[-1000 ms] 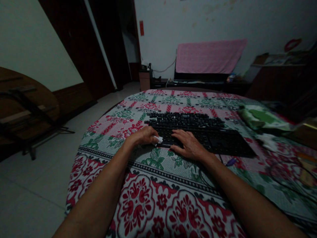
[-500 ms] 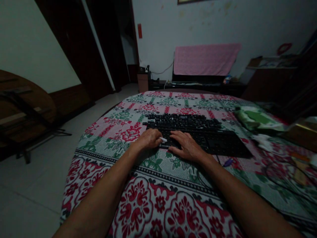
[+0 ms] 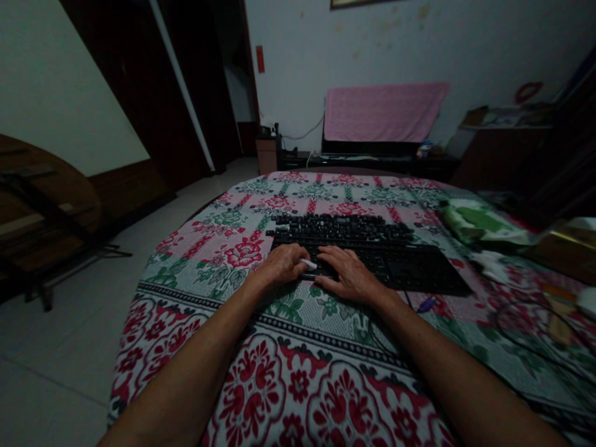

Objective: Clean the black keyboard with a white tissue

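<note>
A black keyboard base (image 3: 431, 270) lies on the flowered tablecloth, its key caps off over much of the visible area. My left hand (image 3: 283, 262) is closed at the base's left end, with a small white piece of tissue (image 3: 309, 264) sticking out from its fingers. My right hand (image 3: 350, 273) rests with fingers spread on the base's front middle, holding nothing I can see. Behind the base, loose black key caps (image 3: 342, 226) are spread in a long heap. The left fingertips are partly hidden by the hand.
A green and white wipes pack (image 3: 482, 223) lies at the right, with crumpled white tissue (image 3: 494, 266) before it. A black cable (image 3: 526, 347) and a purple plug (image 3: 426, 304) lie on the tablecloth (image 3: 254, 379). A box (image 3: 565, 251) stands at the right edge.
My left hand and the white tissue have shifted very slightly along the keyboard base. My right hand stays on the base. The whole view has moved a little.
</note>
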Motion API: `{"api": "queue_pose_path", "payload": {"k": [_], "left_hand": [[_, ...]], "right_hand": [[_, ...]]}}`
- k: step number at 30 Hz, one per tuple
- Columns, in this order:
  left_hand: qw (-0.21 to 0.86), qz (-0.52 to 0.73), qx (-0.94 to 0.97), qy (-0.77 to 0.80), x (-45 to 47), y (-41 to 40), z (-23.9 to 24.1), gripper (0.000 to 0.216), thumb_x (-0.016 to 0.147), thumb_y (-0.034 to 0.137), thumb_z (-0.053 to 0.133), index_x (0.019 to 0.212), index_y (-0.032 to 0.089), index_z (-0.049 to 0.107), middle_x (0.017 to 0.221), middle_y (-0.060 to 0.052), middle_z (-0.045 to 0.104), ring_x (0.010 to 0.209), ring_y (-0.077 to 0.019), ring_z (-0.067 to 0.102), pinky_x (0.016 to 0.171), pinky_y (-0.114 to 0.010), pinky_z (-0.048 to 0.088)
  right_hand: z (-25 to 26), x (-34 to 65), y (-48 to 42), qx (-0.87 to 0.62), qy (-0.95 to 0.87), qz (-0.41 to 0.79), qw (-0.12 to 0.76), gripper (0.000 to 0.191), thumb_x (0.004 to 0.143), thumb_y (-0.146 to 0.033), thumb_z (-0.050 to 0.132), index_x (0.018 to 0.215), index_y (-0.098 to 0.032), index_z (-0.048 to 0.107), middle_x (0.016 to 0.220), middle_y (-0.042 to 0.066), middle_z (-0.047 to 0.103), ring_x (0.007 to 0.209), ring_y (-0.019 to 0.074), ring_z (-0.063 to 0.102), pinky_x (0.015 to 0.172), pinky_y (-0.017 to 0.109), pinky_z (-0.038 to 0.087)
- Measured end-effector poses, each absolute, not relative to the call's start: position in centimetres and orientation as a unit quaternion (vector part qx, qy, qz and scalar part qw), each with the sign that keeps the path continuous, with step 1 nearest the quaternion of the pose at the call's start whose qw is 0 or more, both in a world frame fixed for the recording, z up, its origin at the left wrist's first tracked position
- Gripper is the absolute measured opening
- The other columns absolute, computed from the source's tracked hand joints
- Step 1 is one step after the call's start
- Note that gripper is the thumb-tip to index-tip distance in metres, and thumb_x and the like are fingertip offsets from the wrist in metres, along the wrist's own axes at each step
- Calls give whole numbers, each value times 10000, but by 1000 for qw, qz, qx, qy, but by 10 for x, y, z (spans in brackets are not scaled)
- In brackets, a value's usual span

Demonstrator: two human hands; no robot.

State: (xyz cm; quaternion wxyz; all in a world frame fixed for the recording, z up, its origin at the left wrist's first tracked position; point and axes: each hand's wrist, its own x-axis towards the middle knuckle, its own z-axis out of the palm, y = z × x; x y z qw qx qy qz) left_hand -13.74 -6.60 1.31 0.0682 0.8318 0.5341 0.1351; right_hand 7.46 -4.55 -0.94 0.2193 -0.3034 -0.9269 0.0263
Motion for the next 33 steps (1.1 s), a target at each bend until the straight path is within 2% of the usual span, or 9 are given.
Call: {"api": "queue_pose_path", "payload": {"k": [6,12,20,29,33], "left_hand": [[103,146,825,536,-141,-63,13,243,789,295,535,952,183,676,832,-49,654,763,-172,580,696,-271,415],[120,157,843,500,-142,-63,11,237,799,323,533,915,190,692,809,-42,647,739,-155,577,658,-249,406],[79,245,786,562,-138,-59,1,222,811,308,530,878,171,692,822,-39,650,741,-143,576,684,-244,429],[-7,199,797,571,-135,-58,2,217,837,291,515,900,173,686,829,-51,608,792,-155,567,749,-261,430],[15,198,805,560,-137,-58,3,200,821,277,534,911,193,691,828,-37,610,796,-149,565,752,-251,432]], "right_hand": [[-8,80,-43,-298,-929,42,215,558,761,-430,582,1225,-131,502,1359,156,431,1243,265,390,1009,427,323],[-8,82,-41,-307,-928,36,208,555,775,-464,558,1223,-138,512,1349,153,443,1233,281,395,999,458,325],[-11,82,-40,-308,-926,31,216,545,785,-474,548,1221,-148,514,1350,138,447,1241,265,391,1005,448,324],[-12,82,-40,-307,-925,35,221,546,783,-467,553,1225,-150,511,1352,137,443,1244,259,386,1011,441,316],[-12,82,-40,-310,-924,32,219,547,782,-471,554,1218,-144,513,1348,139,448,1240,255,387,1010,429,317]]}}
